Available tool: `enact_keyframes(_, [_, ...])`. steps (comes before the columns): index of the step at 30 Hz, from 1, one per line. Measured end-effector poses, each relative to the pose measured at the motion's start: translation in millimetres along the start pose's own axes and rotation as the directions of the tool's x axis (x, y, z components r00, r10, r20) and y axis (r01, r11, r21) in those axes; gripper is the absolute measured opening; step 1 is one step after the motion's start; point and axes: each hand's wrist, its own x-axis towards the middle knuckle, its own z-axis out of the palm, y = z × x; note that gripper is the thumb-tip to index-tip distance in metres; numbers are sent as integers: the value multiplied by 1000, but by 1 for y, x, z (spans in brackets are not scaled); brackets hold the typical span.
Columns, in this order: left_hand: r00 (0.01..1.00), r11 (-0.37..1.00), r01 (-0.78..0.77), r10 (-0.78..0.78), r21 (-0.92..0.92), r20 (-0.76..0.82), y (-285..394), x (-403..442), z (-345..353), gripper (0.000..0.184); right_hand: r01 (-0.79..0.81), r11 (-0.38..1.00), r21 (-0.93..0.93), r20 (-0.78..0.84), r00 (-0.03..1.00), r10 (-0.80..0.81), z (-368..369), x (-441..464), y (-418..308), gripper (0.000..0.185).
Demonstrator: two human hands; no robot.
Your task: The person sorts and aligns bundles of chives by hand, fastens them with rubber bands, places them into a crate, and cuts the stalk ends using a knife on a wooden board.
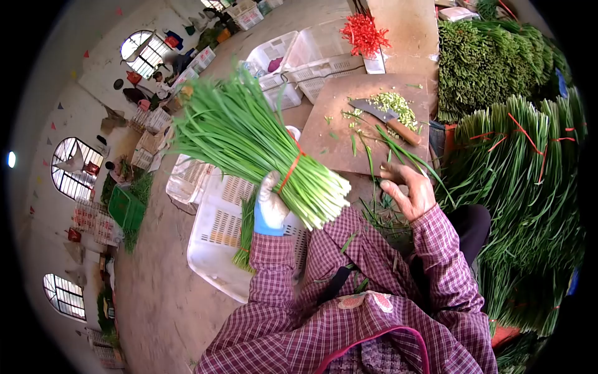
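My left hand [270, 206], in a white and blue glove, grips a large bunch of long green stalks [261, 146] near its pale cut ends. A red band [291, 171] circles the bunch, and the leaves point to the upper left. My right hand [408, 188] is bare, its fingers apart and curved, with nothing held, just right of the cut ends. Beyond it is a brown board [336, 146], on which lie a knife [405, 131] with a wooden handle, chopped pale bits [395, 106] and loose green leaves [398, 149].
A white crate [215, 268] with some stalks stands below the bunch. More white crates [317, 47] are behind the board. Red ties [364, 34] hang at the top. Piled bundles [520, 149] fill the right side. People [179, 60] sit far off at the upper left.
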Motion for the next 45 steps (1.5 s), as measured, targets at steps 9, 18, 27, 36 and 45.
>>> enact_keyframes(9, [998,945,23,-40,326,46,-2,-27,1,47,-53,789,612,134,990,-37,71,75,-57,121])
enact_keyframes(18, [985,908,-137,166,397,-41,-3,-24,60,48,80,602,795,-238,953,188,81,70,-98,76])
enact_keyframes(27, [958,949,-17,106,314,-267,4,-19,10,34,26,92,995,-62,910,411,118,52,-61,57])
enact_keyframes(36, [975,921,81,6,380,-222,13,-41,-45,24,-106,30,994,92,945,313,150,26,-37,56])
enact_keyframes(45, [992,809,7,70,587,-108,19,-73,-88,31,-252,951,181,387,907,167,51,-33,2,67])
